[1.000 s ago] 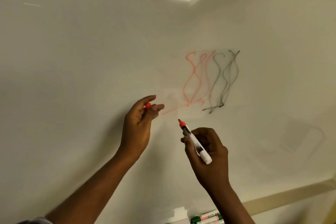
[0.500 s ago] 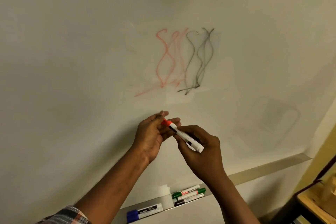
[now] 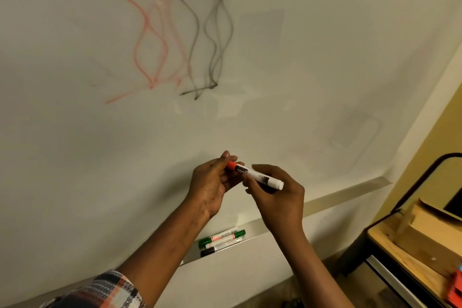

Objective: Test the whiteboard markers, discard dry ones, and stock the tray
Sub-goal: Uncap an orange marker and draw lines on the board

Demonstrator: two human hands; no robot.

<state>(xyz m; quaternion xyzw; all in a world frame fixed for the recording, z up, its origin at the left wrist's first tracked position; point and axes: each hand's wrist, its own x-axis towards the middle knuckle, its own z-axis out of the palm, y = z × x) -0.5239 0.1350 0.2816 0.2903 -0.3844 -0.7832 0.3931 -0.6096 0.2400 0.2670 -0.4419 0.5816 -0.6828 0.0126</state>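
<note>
While the red marker (image 3: 252, 174) lies level between both hands in front of the whiteboard (image 3: 75, 145), I read the step as recapping. My right hand (image 3: 277, 197) pinches the white barrel; my left hand (image 3: 210, 182) curls its fingers over the red cap end. Next, I judge, comes a firm press, then placement in the tray (image 3: 252, 229) below, where the green markers (image 3: 222, 238) lie. My forearms partly screen that tray. A wooden side table (image 3: 412, 245) stands right.

White marker (image 3: 260, 177) with red cap between the hands, red scribble (image 3: 150, 40) and black scribble (image 3: 212, 40) above, plaid sleeve (image 3: 110, 290)
</note>
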